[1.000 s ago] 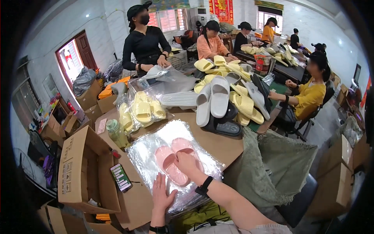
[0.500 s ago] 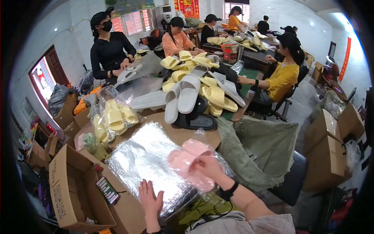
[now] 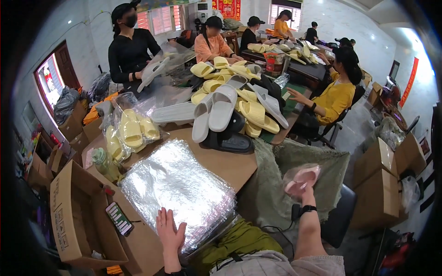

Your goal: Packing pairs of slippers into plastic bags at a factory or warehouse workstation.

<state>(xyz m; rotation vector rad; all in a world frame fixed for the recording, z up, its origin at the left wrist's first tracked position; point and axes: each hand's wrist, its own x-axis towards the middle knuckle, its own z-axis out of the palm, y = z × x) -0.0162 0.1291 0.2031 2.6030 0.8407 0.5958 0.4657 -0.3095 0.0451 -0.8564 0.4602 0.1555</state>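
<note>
My right hand is stretched out to the right, closed on a pair of pink slippers in a clear plastic bag. The pair hangs over the open mouth of a grey-green woven sack. Flat at the near edge of a stack of shiny clear plastic bags, my left hand lies with its fingers spread. Beyond the stack rises a heap of loose grey slippers, with yellow slippers and a black slipper among them.
Bagged yellow slippers and a pale green bottle stand at the left. An open cardboard box and a phone are nearer. Co-workers sit or stand around the tables. Tall cardboard boxes stand at the right.
My right hand has carried the bagged pink slippers from above the plastic bags rightward to the sack. My left hand has stayed by the stack's near edge.
</note>
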